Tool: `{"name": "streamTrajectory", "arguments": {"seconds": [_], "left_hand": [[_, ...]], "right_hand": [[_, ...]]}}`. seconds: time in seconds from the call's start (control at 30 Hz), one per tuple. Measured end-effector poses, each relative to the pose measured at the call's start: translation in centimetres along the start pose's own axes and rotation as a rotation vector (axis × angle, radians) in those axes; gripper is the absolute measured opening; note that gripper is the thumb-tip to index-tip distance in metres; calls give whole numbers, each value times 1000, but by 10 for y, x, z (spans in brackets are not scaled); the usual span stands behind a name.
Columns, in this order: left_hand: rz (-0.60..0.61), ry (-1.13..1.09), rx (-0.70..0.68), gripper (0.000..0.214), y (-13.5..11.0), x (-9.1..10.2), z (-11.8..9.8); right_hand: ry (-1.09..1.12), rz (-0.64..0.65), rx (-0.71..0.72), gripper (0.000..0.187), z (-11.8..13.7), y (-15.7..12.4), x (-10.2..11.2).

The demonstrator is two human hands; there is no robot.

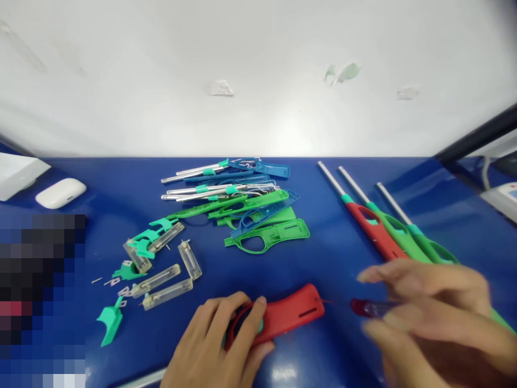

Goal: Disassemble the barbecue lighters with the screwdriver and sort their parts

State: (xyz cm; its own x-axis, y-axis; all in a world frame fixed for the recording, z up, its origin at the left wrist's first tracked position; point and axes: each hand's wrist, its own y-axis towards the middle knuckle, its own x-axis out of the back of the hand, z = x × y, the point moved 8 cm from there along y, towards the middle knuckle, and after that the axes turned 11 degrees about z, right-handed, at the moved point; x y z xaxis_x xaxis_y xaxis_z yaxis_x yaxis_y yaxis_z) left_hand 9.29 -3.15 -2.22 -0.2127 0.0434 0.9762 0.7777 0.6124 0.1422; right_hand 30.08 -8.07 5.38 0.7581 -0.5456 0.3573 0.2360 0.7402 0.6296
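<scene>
My left hand (220, 342) grips a red gas lighter (293, 312) on the blue table, its fingers over the trigger opening. A bit of teal trigger shows beneath them, and a metal tube (149, 378) emerges at the lower left of the hand. To the right, my right hand (432, 318) is blurred by motion. Its fingers are closed on a small screwdriver (363, 307) with a see-through, dark red handle. A faint thin shaft points at the lighter's end; whether they touch, I cannot tell.
Assembled lighters (379, 231) lie at the right. Green and blue handle shells (278, 231) and metal tubes (194, 191) are piled at the back. Clear fuel tanks (161, 280), teal triggers (111, 320) and tiny parts are scattered left, near a white case (60, 193).
</scene>
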Motion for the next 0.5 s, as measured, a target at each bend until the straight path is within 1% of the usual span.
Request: {"name": "streamTrajectory", "arguments": {"seconds": [0.03, 0.17, 0.2, 0.23, 0.3, 0.37, 0.4, 0.43, 0.47, 0.5], "left_hand": [[-7, -1, 2, 34, 0, 1, 0], [-2, -17, -5, 34, 0, 1, 0], [1, -19, -7, 34, -1, 1, 0], [3, -21, -6, 34, -1, 1, 0], [3, -22, -3, 35, -1, 1, 1], [1, -23, -2, 35, -1, 1, 1], [-2, -23, -2, 35, -1, 1, 0], [-2, -22, -2, 35, -1, 0, 0], [-4, -22, -5, 35, -1, 0, 0], [-6, -22, -6, 34, -1, 1, 0]], "right_hand": [[-12, -14, -3, 25, 0, 0, -1], [-27, -37, -207, 30, -13, -5, -3], [-8, -42, -203, 27, -14, -5, -3], [6, -53, -171, 20, -13, -5, -2], [-17, -86, -62, 4, -8, -6, 4], [-116, -112, -6, 7, -4, -10, 10], [-179, -124, -33, 6, -4, -13, 12], [-228, -103, -92, 15, -7, -15, 12], [-260, -121, -169, 18, -11, -19, 14], [-238, -115, -235, 18, -17, -23, 15]]}}
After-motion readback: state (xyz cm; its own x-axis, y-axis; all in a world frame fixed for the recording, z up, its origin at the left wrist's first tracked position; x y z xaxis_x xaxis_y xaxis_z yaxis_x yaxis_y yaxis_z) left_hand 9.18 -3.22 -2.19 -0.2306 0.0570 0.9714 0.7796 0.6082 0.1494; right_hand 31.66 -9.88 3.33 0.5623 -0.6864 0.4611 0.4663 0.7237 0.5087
